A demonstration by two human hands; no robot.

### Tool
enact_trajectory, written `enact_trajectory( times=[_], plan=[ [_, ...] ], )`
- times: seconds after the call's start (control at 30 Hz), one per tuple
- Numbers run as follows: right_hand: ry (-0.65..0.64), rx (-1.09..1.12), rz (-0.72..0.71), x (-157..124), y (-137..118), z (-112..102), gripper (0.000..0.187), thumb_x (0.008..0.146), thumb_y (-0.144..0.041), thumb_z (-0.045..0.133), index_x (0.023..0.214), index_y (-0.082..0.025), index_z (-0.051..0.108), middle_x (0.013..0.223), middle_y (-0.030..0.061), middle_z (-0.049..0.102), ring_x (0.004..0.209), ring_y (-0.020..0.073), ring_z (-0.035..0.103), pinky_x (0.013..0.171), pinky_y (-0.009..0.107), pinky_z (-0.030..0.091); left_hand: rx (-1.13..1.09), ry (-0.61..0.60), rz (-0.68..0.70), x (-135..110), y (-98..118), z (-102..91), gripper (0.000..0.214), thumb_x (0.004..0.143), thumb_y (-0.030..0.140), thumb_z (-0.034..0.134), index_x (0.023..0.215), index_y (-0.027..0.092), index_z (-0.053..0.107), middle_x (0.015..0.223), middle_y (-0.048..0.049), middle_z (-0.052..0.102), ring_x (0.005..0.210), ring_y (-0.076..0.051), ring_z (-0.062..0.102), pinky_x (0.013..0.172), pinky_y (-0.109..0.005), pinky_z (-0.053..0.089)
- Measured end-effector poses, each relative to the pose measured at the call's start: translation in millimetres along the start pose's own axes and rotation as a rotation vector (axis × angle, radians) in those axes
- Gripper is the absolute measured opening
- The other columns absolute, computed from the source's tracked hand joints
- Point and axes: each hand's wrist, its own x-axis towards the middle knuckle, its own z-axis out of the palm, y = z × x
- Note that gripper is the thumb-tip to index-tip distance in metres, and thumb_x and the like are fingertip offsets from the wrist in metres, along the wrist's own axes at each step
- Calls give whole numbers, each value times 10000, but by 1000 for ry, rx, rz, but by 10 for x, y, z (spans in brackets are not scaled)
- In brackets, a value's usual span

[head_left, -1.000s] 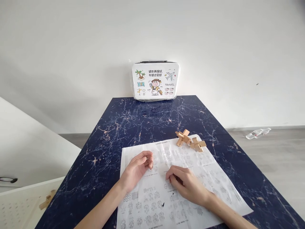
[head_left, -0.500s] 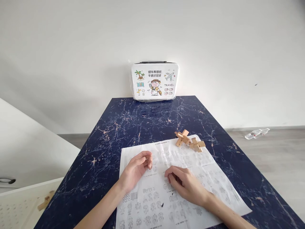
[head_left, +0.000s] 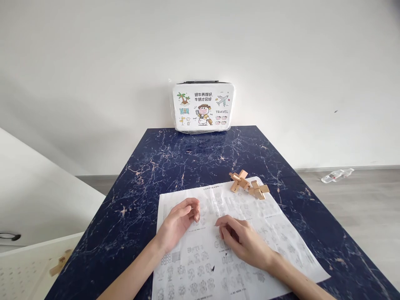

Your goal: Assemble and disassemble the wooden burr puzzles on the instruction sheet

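A large white sheet [head_left: 190,237] printed with small diagrams lies on the dark blue marbled table. My left hand [head_left: 178,223] rests over its left half, fingers loosely bent, with nothing in it. On the sheet's middle lies my right hand [head_left: 242,239], palm down; its fingers are curved with a gap by the thumb, and no object shows in it. Two wooden interlocking puzzles stand at the sheet's far right corner, beyond my right hand: one cross-shaped puzzle [head_left: 239,181] with a dark mark, and beside it a second cross-shaped puzzle [head_left: 259,190].
A white case [head_left: 203,107] with cartoon prints leans upright against the wall at the table's [head_left: 200,162] far edge. At lower left is a white perforated basket [head_left: 25,268] with wooden pieces [head_left: 59,264]. A clear plastic bottle [head_left: 336,175] lies on the floor at right.
My right index finger has straightened slightly and shifted a little. My left hand, the sheet and the wooden puzzles have stayed in place.
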Motion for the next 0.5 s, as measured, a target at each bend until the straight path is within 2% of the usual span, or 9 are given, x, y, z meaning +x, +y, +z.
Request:
enact_trajectory(
  times=[0.37, 0.5],
  plan=[
    [21, 3, -8, 6, -18, -16, 190, 1089, -275, 433, 1136, -243, 614, 790, -4, 644, 579, 145, 495, 578, 301, 420, 13, -1, -3, 7, 11, 8, 310, 934, 424, 791, 1098, 162, 778, 927, -51, 594, 799, -171, 544, 815, -339, 438],
    [52, 128, 37, 36, -25, -18, 166, 1081, -302, 483, 1154, -239, 617, 830, 5, 678, 579, 137, 527, 569, 293, 438, 8, -1, 6, 9, 11, 14, 296, 941, 407, 781, 1093, 153, 776, 931, -54, 604, 800, -171, 547, 819, -340, 437]
  ],
)
